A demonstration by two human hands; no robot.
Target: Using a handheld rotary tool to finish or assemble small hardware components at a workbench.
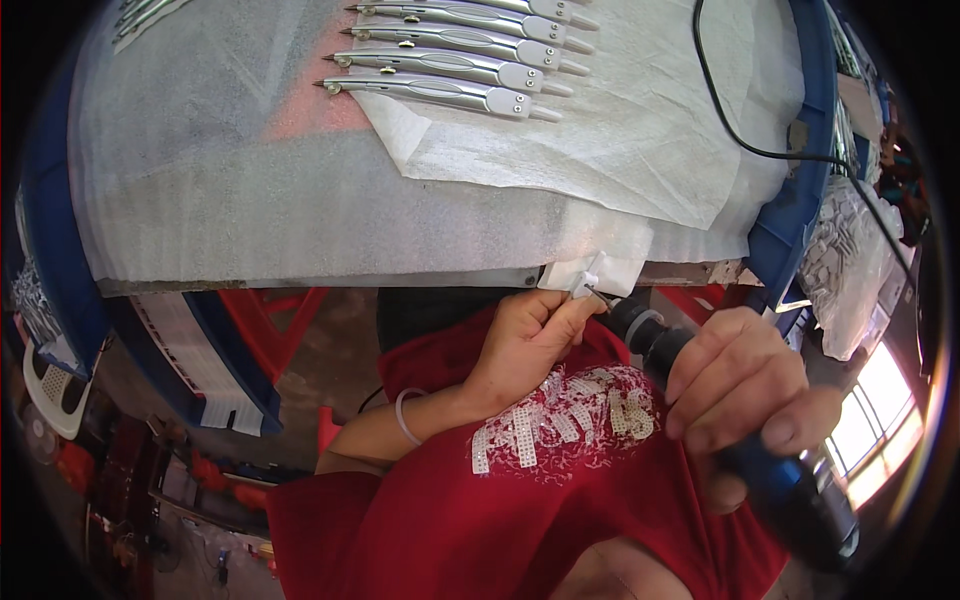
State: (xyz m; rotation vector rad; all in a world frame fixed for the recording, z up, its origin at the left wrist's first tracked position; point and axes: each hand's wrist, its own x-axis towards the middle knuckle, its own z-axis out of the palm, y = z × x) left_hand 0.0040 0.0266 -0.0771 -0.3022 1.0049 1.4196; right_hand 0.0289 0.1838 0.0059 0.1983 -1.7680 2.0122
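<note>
At the near edge of the table, my left hand (532, 342) is closed, thumb and fingers pinching a small whitish-grey piece (587, 284) whose kind I cannot make out. Beneath that piece lies a small white pad (622, 274). My right hand (742, 375) wraps round a black and blue electric screwdriver (785, 490), tilted with its nose up and to the left. Its thin bit reaches the pinched piece by my left fingertips; the exact contact is too small to see. Farther back lie several silver drawing compasses (435, 92), side by side in a row.
White foam sheeting (240, 220) covers the table. A black cable (708, 85) runs over its right side. Blue bins (50, 220) flank the table, and a clear bag of small grey parts (850, 265) stands at right. A red stool (265, 325) is underneath.
</note>
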